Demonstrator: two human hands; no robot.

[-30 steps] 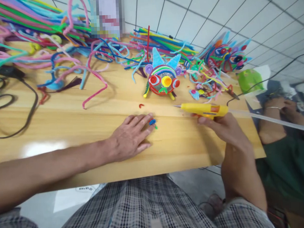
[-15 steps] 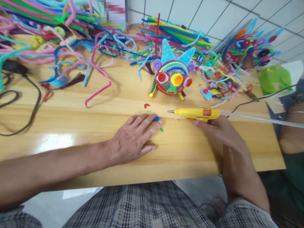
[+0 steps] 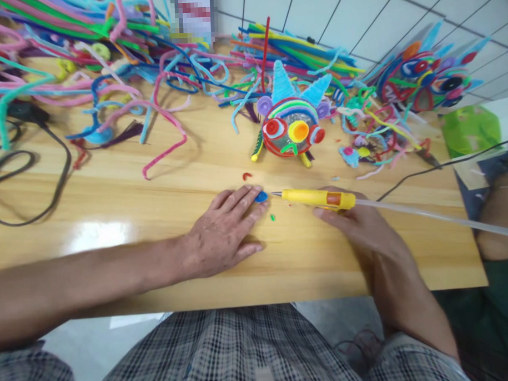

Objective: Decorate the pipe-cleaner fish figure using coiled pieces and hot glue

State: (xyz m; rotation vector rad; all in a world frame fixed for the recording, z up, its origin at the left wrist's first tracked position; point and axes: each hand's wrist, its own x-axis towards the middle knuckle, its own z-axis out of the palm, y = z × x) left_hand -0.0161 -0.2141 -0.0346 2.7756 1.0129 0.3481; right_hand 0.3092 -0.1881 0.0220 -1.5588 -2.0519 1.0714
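Observation:
My left hand [image 3: 228,230] lies flat on the wooden table, fingers stretched out, with its fingertips touching a small blue oval piece [image 3: 261,197]. My right hand [image 3: 355,220] is wrapped around a yellow glue gun [image 3: 316,198], whose metal nozzle points left and sits close to the blue piece. A long clear glue stick [image 3: 430,214] sticks out of the gun's back. Beyond the hands stands a round figure [image 3: 291,128] made of pipe cleaners, with light-blue spikes, red eyes and a yellow nose. Little red [image 3: 247,176] and green scraps [image 3: 273,217] lie near my left fingers.
Pipe cleaners [image 3: 121,89] are heaped at the back left, with a black cable [image 3: 64,175] beside them. More bundles [image 3: 299,50] lie along the tiled wall. Another spiked figure [image 3: 425,79] and a green sheet [image 3: 471,130] are at the right, near another person's arm [image 3: 499,221].
My right hand has brought the glue gun leftward and slightly down, so its nozzle is now nearer the blue piece. The left hand stays in place.

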